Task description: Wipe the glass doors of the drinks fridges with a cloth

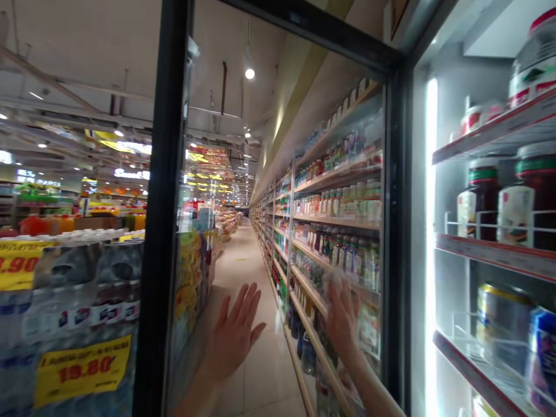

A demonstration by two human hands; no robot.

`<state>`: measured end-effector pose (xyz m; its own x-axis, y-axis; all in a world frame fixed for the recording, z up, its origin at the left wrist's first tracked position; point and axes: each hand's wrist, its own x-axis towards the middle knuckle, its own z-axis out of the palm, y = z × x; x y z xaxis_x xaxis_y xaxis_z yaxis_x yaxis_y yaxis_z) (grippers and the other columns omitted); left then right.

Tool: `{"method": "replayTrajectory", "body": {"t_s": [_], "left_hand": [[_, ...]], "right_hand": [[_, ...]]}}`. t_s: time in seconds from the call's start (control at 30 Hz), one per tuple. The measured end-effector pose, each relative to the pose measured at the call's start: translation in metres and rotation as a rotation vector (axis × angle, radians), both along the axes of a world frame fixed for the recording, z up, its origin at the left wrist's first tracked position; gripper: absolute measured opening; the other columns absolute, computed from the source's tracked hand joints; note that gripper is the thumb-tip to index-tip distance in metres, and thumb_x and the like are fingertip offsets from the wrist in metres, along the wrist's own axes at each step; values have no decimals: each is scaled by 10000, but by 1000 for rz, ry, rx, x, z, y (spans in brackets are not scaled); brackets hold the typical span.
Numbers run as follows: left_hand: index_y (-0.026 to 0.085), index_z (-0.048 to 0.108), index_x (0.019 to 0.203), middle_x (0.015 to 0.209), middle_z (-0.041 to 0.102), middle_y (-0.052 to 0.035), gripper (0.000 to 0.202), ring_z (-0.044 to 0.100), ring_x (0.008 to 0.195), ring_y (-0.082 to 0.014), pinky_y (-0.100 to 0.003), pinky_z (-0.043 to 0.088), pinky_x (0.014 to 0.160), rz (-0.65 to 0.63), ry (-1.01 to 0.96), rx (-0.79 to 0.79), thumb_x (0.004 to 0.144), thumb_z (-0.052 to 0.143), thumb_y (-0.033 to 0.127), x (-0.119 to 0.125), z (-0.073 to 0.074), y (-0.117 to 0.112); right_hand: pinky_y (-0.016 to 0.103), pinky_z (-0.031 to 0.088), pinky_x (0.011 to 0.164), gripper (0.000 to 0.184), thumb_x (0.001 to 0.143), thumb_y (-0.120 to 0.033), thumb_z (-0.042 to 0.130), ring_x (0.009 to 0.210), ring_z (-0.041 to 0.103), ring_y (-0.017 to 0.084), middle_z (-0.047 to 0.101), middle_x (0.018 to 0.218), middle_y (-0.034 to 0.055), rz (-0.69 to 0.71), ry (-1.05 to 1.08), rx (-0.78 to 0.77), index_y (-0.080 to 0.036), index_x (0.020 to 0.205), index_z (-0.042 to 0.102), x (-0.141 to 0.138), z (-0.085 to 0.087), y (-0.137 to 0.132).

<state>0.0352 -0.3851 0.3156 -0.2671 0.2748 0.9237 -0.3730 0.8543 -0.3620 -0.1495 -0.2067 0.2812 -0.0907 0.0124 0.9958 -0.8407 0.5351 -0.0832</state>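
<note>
A glass cooler door with a black frame stands swung out in front of me. My left hand lies flat against its lower pane, fingers spread, holding nothing. My right hand also rests flat on the glass, close to the hinge-side frame. It is slightly blurred, fingers stretched upward, and holds nothing. Through the pane I see a long shop aisle.
To the right, the lit cooler holds dark jars and cans on white shelves with wire guards. Left of the door stand stacked water bottle packs with yellow price tags. Long shelves of bottles line the aisle behind the glass.
</note>
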Motion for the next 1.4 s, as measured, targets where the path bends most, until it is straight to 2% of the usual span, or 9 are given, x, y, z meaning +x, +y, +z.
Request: {"method": "replayTrajectory", "body": {"t_s": [0.1, 0.3, 0.4, 0.6, 0.77, 0.87, 1.1, 1.3, 1.4], "left_hand": [[177, 180, 1432, 1343, 474, -62, 598, 187, 1374, -148, -386, 85, 1147, 4, 7, 9, 914, 352, 420, 2, -18, 1], [194, 175, 1433, 1333, 484, -63, 591, 230, 1362, -151, -386, 88, 1144, -18, 24, 31, 915, 349, 419, 0, -15, 1], [196, 170, 1435, 1336, 482, -67, 602, 272, 1347, -171, -392, 105, 1140, -9, 11, 29, 910, 364, 418, 1, -15, 0], [192, 151, 1437, 1336, 480, -70, 603, 256, 1352, -167, -392, 94, 1143, -15, 12, 40, 915, 348, 419, 1, -17, 1], [200, 152, 1437, 1332, 482, -75, 617, 267, 1348, -164, -393, 106, 1141, -29, 21, 58, 906, 371, 425, -2, -17, -1], [197, 142, 1439, 1330, 483, -81, 615, 314, 1328, -183, -410, 142, 1131, -14, 12, 59, 909, 367, 414, -2, -16, -2], [191, 143, 1438, 1333, 483, -82, 608, 266, 1348, -171, -402, 108, 1139, -27, 18, 44, 914, 356, 413, -3, -15, -2], [190, 174, 1434, 1329, 489, -84, 604, 301, 1335, -185, -407, 120, 1136, -44, 31, 45, 910, 374, 414, -6, -16, -5], [178, 181, 1432, 1331, 487, -82, 591, 271, 1348, -175, -401, 120, 1138, -42, 39, 29, 917, 353, 411, -4, -15, -4]], "right_hand": [[573, 269, 1023, 564, 887, -139, 296, 1373, 216, 289, 300, 1463, 140, -14, -130, -146, -222, 1440, 221, 2, 2, -5], [518, 232, 1070, 614, 813, -22, 345, 1363, 256, 254, 321, 1465, 73, 139, 93, 242, -302, 1359, 386, 63, -21, -42], [520, 201, 1082, 589, 829, -45, 365, 1331, 327, 236, 407, 1416, 56, 89, 105, 238, -324, 1347, 396, 32, -34, -16], [578, 319, 978, 537, 904, -209, 300, 1326, 312, 309, 387, 1402, 169, -96, -245, -232, -206, 1436, 233, -32, -28, 19], [527, 274, 1045, 580, 851, -79, 344, 1364, 253, 264, 318, 1465, 78, 93, 2, 113, -303, 1387, 339, 34, -33, -22], [507, 231, 1076, 601, 813, -33, 370, 1347, 298, 239, 360, 1448, 41, 148, 60, 298, -335, 1331, 421, 38, -46, -15], [599, 303, 987, 542, 895, -201, 305, 1339, 291, 308, 380, 1414, 154, -102, -260, -177, -224, 1434, 243, -32, -46, 25], [541, 220, 1071, 638, 817, -46, 358, 1355, 272, 257, 308, 1472, 61, 75, 21, 322, -318, 1392, 320, 21, -47, -3], [582, 236, 1040, 591, 860, -101, 339, 1338, 302, 285, 333, 1453, 105, -11, -59, 194, -281, 1419, 268, -3, -50, 15]]}}
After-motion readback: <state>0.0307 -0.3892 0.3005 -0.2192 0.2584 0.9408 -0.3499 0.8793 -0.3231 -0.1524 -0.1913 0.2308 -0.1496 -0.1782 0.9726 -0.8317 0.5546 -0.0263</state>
